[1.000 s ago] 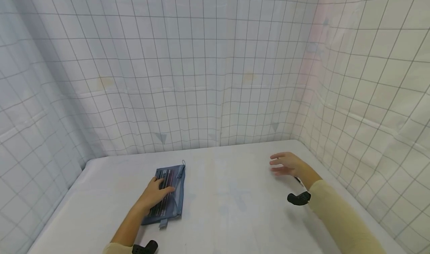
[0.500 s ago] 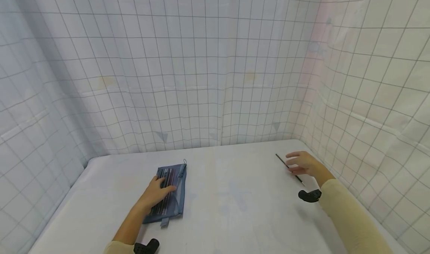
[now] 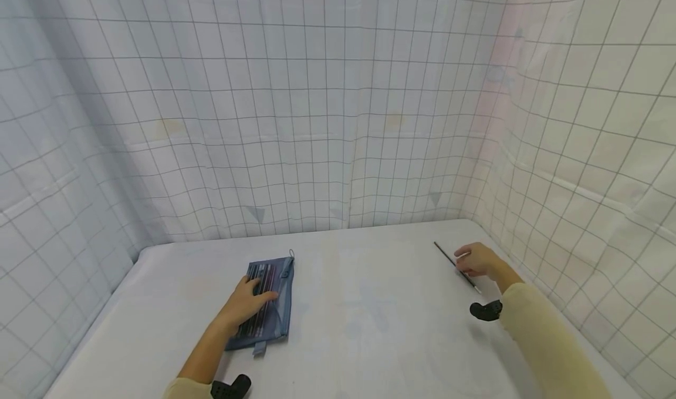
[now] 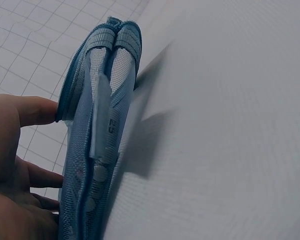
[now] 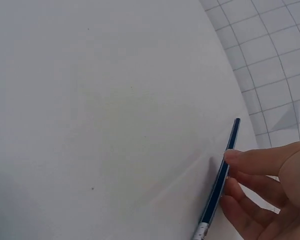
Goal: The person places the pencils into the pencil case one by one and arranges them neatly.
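Observation:
In the head view a blue mesh zip pencil case (image 3: 283, 305) lies flat at the left of the white table, with several slim pencils showing through its mesh. My left hand (image 3: 244, 306) rests on top of it, fingers spread and touching the mesh. The left wrist view gives the case (image 4: 97, 100) side-on, with its zip, tab and thickness. At the far right lies a thin dark blue pencil (image 3: 446, 254) with a silver band near its near end. My right hand (image 5: 270, 185) pinches the middle of this pencil (image 5: 219, 187) between thumb and fingers, close to the table.
The white table (image 3: 359, 305) is bounded by white grid-patterned curtains (image 3: 327, 123) at the back and both sides. The right curtain stands close beyond my right hand. A black wrist device (image 3: 486, 310) sits on each forearm.
My right hand has moved right, uncovering the pencil, then lowered onto its middle with the fingers drawn closer together. My left hand has stayed on the pencil case.

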Action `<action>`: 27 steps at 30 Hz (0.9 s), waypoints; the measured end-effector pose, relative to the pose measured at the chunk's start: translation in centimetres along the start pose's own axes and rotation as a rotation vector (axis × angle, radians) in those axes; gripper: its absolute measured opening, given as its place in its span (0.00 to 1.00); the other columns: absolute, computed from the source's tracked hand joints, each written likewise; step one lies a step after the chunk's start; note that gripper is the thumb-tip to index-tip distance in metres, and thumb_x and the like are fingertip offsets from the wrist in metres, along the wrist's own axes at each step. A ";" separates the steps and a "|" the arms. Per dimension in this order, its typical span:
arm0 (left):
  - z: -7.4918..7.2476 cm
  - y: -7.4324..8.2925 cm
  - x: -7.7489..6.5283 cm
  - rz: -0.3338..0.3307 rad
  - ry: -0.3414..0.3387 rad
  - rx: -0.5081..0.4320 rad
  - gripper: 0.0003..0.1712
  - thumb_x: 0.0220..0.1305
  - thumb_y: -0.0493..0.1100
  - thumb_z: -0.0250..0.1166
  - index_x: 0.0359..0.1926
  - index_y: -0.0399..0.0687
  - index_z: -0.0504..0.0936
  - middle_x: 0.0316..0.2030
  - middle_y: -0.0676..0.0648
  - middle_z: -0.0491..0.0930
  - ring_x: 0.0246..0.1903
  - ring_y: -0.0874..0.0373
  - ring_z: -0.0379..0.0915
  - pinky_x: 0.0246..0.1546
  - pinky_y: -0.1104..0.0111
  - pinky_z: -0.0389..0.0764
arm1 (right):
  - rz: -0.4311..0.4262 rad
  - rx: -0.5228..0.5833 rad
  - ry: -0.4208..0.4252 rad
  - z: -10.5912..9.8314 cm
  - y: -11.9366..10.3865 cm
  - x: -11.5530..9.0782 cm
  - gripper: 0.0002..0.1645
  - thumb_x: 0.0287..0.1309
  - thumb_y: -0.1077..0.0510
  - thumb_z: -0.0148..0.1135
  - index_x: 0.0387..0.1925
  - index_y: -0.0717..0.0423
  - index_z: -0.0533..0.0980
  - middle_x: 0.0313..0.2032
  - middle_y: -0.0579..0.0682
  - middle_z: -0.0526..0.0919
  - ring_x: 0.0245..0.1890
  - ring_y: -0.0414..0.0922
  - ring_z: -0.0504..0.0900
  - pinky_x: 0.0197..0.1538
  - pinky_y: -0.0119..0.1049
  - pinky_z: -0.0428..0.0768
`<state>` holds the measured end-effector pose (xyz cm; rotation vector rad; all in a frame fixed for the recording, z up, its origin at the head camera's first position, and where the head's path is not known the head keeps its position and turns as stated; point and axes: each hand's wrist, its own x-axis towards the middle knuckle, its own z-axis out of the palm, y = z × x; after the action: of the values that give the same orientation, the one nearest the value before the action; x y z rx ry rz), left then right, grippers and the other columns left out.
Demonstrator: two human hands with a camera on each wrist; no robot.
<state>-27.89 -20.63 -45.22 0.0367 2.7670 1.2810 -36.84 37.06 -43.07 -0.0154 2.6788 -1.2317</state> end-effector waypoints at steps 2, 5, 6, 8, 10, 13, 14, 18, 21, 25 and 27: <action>0.0 0.0 0.0 0.000 0.001 0.002 0.48 0.73 0.53 0.63 0.74 0.18 0.54 0.74 0.18 0.38 0.72 0.18 0.36 0.66 0.28 0.51 | -0.016 -0.080 0.037 0.4 0.3 0.2 0.28 0.59 0.69 0.70 0.59 0.76 0.74 0.47 0.62 0.84 0.39 0.46 0.84 0.41 0.39 0.85; 0.0 0.2 0.0 0.002 0.001 0.006 0.48 0.73 0.53 0.63 0.73 0.18 0.54 0.74 0.17 0.38 0.72 0.18 0.36 0.66 0.28 0.51 | -0.044 -0.178 0.077 0.9 0.8 0.5 0.25 0.56 0.68 0.71 0.56 0.73 0.78 0.46 0.62 0.84 0.43 0.52 0.82 0.46 0.45 0.83; 0.0 0.2 0.0 0.002 0.002 0.008 0.48 0.73 0.53 0.63 0.73 0.18 0.54 0.74 0.17 0.38 0.72 0.18 0.36 0.66 0.28 0.52 | -0.057 -0.211 0.084 1.0 0.9 0.6 0.24 0.57 0.68 0.70 0.55 0.72 0.79 0.46 0.62 0.84 0.45 0.54 0.82 0.47 0.47 0.82; 0.0 0.2 0.0 0.001 0.000 0.006 0.49 0.73 0.53 0.63 0.73 0.18 0.54 0.74 0.17 0.38 0.72 0.18 0.36 0.66 0.28 0.52 | -0.066 -0.233 0.099 1.3 1.1 0.6 0.22 0.57 0.67 0.68 0.54 0.70 0.81 0.47 0.62 0.84 0.47 0.57 0.81 0.51 0.52 0.80; 0.0 0.1 0.0 0.002 -0.003 0.005 0.49 0.73 0.54 0.63 0.73 0.18 0.54 0.74 0.17 0.38 0.72 0.17 0.36 0.66 0.28 0.52 | -0.079 -0.234 0.105 1.5 1.3 0.7 0.22 0.58 0.66 0.66 0.54 0.68 0.82 0.48 0.63 0.83 0.48 0.58 0.81 0.51 0.55 0.79; 0.0 0.0 0.0 0.005 -0.005 0.005 0.49 0.73 0.53 0.63 0.73 0.18 0.54 0.74 0.17 0.38 0.72 0.17 0.36 0.65 0.28 0.53 | -0.074 -0.218 0.118 1.8 1.4 0.7 0.21 0.58 0.65 0.65 0.54 0.65 0.83 0.48 0.60 0.83 0.46 0.56 0.80 0.50 0.54 0.79; 0.0 -0.1 0.0 0.007 -0.005 0.004 0.48 0.74 0.53 0.63 0.73 0.18 0.53 0.74 0.17 0.38 0.72 0.18 0.36 0.65 0.28 0.53 | -0.073 -0.218 0.120 1.9 1.4 0.7 0.21 0.58 0.65 0.64 0.54 0.65 0.83 0.47 0.60 0.84 0.45 0.56 0.80 0.49 0.53 0.79; 0.0 -0.2 0.0 0.008 -0.002 0.011 0.49 0.74 0.54 0.63 0.73 0.18 0.54 0.74 0.17 0.39 0.72 0.17 0.36 0.65 0.28 0.53 | -0.055 -0.226 0.136 2.1 1.3 0.7 0.22 0.57 0.64 0.64 0.54 0.64 0.83 0.46 0.59 0.85 0.43 0.55 0.81 0.46 0.51 0.79; 0.0 -0.1 -0.1 0.006 0.001 0.014 0.49 0.73 0.54 0.63 0.73 0.17 0.54 0.73 0.16 0.39 0.72 0.17 0.37 0.65 0.27 0.53 | -0.047 -0.218 0.139 2.1 1.2 0.6 0.22 0.57 0.64 0.64 0.54 0.65 0.83 0.46 0.60 0.85 0.43 0.55 0.82 0.45 0.51 0.80; 0.0 0.1 -0.2 0.007 0.006 0.019 0.49 0.73 0.54 0.63 0.73 0.18 0.55 0.73 0.16 0.39 0.71 0.17 0.37 0.64 0.27 0.54 | -0.064 -0.202 0.128 1.9 0.7 0.4 0.21 0.56 0.65 0.64 0.53 0.67 0.83 0.45 0.62 0.86 0.43 0.56 0.82 0.46 0.52 0.80; 0.0 0.0 -0.2 0.003 0.007 0.020 0.49 0.73 0.55 0.63 0.73 0.18 0.55 0.73 0.16 0.39 0.71 0.17 0.37 0.65 0.27 0.53 | -0.071 -0.181 0.124 1.7 0.5 0.3 0.21 0.56 0.66 0.65 0.53 0.67 0.83 0.45 0.61 0.86 0.43 0.56 0.82 0.47 0.51 0.80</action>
<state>-27.74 -20.64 -45.17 0.0371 2.7871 1.2565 -36.83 36.06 -44.56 -0.0630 2.9126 -1.0369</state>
